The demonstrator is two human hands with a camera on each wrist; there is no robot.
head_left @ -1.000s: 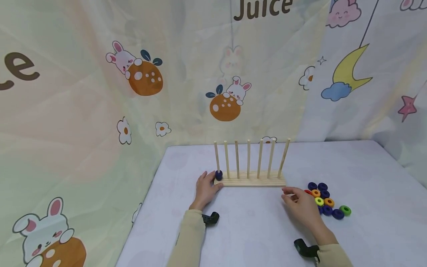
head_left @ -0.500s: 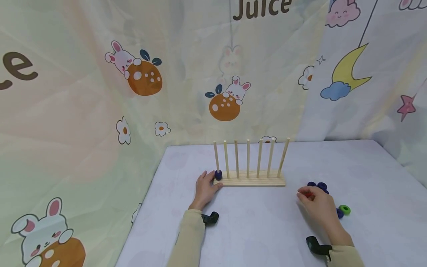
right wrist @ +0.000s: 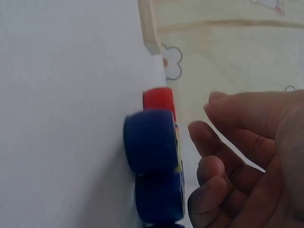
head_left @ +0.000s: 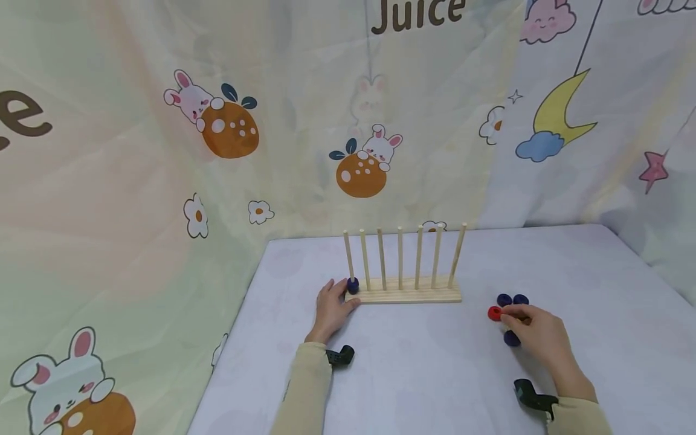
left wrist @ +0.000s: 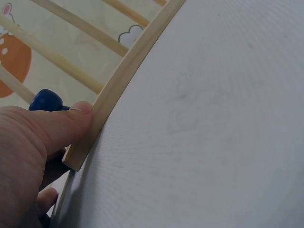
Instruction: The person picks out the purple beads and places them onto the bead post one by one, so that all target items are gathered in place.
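One red bead just left of right grip (blue beads near).

A whitish desk stretches across the lower middle, and behind its far edge up goes a printed cloth, creased, running from pale green through cream to white! Up top, there's the brown lettering, reading "Juice". Look left: a white bunny clings to a spotted orange fruit, and a bigger bunny peeks in at the bottom corner! Over on the right, a yellow moon hangs over a blue cloud, with a pink star further out. Soft, even light throughout, only faint shadows on the desk.
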